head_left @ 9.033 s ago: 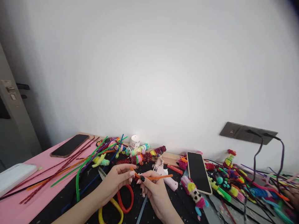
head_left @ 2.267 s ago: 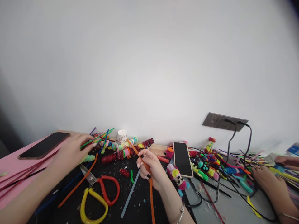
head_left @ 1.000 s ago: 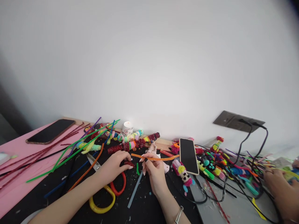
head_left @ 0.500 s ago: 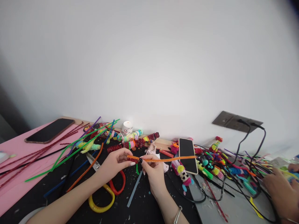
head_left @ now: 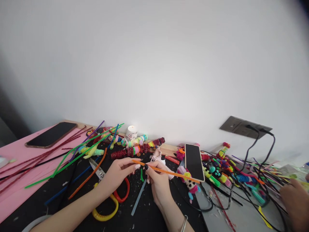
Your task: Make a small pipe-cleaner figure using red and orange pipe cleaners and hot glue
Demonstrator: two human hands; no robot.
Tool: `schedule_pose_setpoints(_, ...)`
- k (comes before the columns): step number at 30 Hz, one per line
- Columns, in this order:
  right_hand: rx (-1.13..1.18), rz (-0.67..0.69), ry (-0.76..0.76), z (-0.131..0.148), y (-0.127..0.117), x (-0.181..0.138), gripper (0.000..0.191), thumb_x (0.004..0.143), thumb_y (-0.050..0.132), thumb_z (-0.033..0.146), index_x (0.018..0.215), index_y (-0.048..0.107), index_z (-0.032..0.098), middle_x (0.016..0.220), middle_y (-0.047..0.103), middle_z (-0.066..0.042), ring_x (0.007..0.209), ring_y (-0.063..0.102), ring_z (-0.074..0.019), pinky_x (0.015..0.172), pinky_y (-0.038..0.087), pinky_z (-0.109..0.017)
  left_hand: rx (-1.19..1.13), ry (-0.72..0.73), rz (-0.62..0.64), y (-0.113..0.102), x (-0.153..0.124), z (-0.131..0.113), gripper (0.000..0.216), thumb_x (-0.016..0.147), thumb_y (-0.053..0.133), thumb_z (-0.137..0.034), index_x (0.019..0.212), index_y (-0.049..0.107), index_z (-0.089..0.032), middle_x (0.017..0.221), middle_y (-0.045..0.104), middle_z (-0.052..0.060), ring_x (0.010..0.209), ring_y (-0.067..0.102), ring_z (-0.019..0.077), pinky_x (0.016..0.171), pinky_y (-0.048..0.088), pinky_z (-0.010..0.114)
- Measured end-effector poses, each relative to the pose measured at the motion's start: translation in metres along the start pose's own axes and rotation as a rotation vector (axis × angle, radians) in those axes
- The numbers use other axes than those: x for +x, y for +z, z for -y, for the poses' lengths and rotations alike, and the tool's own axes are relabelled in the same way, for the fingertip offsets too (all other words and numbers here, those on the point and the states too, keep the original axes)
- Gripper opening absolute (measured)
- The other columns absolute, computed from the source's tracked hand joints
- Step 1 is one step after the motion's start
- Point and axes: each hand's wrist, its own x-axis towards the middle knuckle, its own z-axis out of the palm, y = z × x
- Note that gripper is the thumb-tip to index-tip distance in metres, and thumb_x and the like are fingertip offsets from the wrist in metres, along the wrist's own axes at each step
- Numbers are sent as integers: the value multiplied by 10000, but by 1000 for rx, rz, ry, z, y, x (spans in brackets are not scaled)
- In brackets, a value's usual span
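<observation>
My two hands meet over the black mat (head_left: 72,206), both pinching one orange pipe cleaner (head_left: 173,173). My left hand (head_left: 118,175) pinches its left end between thumb and fingertips. Just to the right, my right hand (head_left: 156,182) grips the same stem, which runs on rightward and slightly down toward a phone (head_left: 193,157). Whether a small red coiled piece sits between the fingertips I cannot make out. Red and yellow scissors (head_left: 113,199) lie under my left wrist.
Long pipe cleaners (head_left: 72,151) fan over the pink sheet (head_left: 21,167), where a second phone (head_left: 50,134) lies. A row of coiled pieces (head_left: 137,149), a small white pot (head_left: 131,132) and a glue stick (head_left: 138,198) are near. Another person's hand (head_left: 293,196) is at right among cables (head_left: 251,148).
The orange stem's free right end has dropped lower, from level with the phone to slanting below it. Both hands stay pinched on it. The other person's hand at right has shifted slightly.
</observation>
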Motion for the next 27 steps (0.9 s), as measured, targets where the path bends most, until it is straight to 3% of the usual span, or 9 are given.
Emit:
schedule_pose_setpoints(7, -159, 103, -11, -1, 5, -6, 177, 660, 790, 285, 642, 677, 150, 557, 594, 23, 427, 410, -68, 422, 299, -200, -174, -49, -37, 12, -6, -1, 317, 751, 655, -438, 609, 655, -154, 531, 572, -11, 535, 493, 129, 545, 394, 236)
schedule_pose_setpoints(16, -297, 210, -46, 0, -2, -5, 290, 779, 687, 396, 622, 593, 172, 502, 511, 44, 417, 354, -75, 416, 254, -210, 123, 50, 0, 2, -8, -10, 352, 774, 622, -386, 511, 534, -169, 494, 500, -36, 505, 468, 120, 519, 360, 226)
schedule_pose_setpoints(21, -247, 322, -28, -1, -4, -5, 420, 810, 615, 523, 589, 520, 179, 479, 414, 65, 444, 310, -77, 448, 223, -215, 51, -37, 319, -2, -7, -6, 316, 772, 630, -413, 597, 593, -153, 492, 525, -45, 434, 446, 87, 452, 335, 195)
schedule_pose_setpoints(27, -212, 474, 124, -2, 1, -10, 538, 746, 623, 637, 528, 416, 191, 456, 369, 78, 420, 252, -60, 436, 175, -217, -20, -200, 640, -7, -9, -4, 338, 729, 676, -448, 574, 649, -148, 390, 490, -50, 353, 407, 67, 372, 271, 172)
